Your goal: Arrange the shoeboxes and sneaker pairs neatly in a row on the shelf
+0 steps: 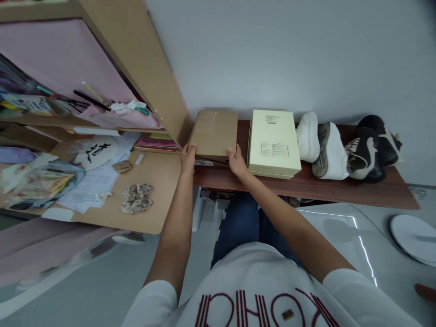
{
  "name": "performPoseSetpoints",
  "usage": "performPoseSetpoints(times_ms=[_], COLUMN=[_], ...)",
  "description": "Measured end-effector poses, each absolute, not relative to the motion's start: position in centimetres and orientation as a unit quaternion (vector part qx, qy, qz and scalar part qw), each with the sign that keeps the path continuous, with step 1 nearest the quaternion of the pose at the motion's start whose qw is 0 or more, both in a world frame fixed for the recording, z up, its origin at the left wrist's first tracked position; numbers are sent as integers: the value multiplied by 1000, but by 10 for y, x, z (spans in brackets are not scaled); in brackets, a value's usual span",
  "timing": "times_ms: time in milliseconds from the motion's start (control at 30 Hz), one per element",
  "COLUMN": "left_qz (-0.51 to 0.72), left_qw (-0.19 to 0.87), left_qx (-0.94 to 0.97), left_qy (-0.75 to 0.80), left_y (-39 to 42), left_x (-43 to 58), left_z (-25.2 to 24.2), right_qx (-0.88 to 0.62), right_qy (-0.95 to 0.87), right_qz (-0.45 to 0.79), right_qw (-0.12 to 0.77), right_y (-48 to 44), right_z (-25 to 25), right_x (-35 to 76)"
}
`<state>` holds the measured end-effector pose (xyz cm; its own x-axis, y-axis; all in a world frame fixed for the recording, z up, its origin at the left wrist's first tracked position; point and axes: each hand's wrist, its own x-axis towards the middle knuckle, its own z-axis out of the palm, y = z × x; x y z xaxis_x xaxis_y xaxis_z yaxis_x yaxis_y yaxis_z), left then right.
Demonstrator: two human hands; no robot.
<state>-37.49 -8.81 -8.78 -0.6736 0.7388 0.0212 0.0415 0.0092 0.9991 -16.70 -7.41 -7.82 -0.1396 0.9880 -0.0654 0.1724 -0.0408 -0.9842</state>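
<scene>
A brown cardboard box [214,132] lies on a dark wooden shelf [306,188] against the white wall. My left hand [188,157] grips the box's near left corner, fingers closed on its edge. My right hand [236,161] grips its near right corner, thumb on top. Right beside the box on the right lies a pale yellow box [273,141] with a printed label.
White shoes [320,143] and black-and-cream shoes [373,145] stand further right on the shelf. To the left a light wooden desk [160,181] carries papers, a floral hair bow [136,198] and clutter, with pink-backed shelves above. A white round object [413,236] lies on the floor at right.
</scene>
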Motion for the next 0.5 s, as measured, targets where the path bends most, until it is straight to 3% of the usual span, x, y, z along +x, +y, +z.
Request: performPoseSetpoints(times_ms=[300, 500], left_qz=[645, 648], left_qw=[282, 276], left_qx=[290, 298], left_qy=[649, 644], left_y=[-85, -84], left_x=[-379, -389], left_z=[-87, -77], right_qx=[-557, -564], right_qy=[-539, -541], right_qz=[521, 497], right_qw=[358, 378], right_y=[-55, -43], right_z=[-60, -59], right_x=[-160, -164])
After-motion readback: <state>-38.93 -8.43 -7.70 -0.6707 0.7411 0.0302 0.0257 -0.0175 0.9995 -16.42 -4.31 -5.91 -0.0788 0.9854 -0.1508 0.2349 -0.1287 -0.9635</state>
